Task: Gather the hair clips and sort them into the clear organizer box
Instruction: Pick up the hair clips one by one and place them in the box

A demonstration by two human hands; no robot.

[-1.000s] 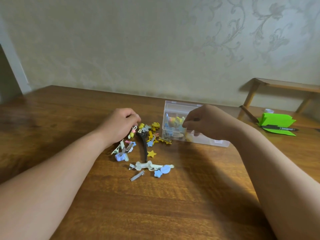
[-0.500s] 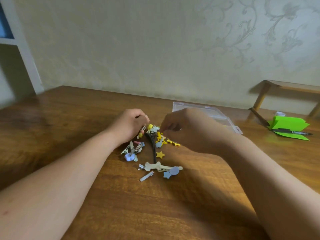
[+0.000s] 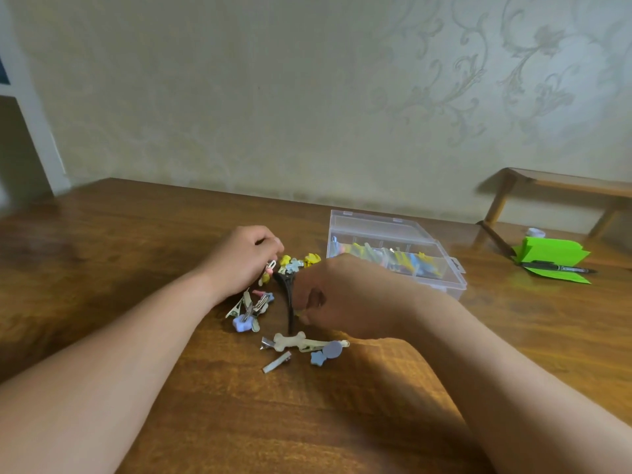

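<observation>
Lying beyond box (image 3: 383, 230): green paper (image 3: 550, 249), pen (image 3: 557, 268).

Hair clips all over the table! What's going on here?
A person is sorting hair clips into a clear box. The left hand is curled at the far edge of the pile on the table; the right hand is curled by a long black clip. Whether either grips anything is hidden. The box stands open, many clips already inside.

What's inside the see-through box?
In the little compartments of the clear organizer box lie colourful hair clips: yellow, blue and pink. The right hand covers its near left corner, so what's in there can't be seen.
</observation>
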